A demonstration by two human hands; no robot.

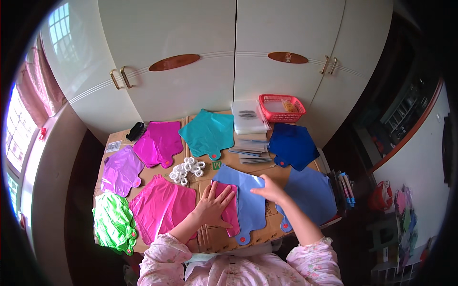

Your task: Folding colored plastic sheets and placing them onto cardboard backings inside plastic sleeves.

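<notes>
I am sitting in front of a tall white wardrobe that is filling the wall ahead of me; its doors are carrying brass handles and two brown oval ornaments. Daylight is pouring in through a window on my left, where a pink curtain is hanging beside the glass, and the glossy doors are mirroring another window high up. A cardboard-covered table is standing against the wardrobe. On my right a dark wooden shelf unit is curving away, and a white wall is running below it.
</notes>
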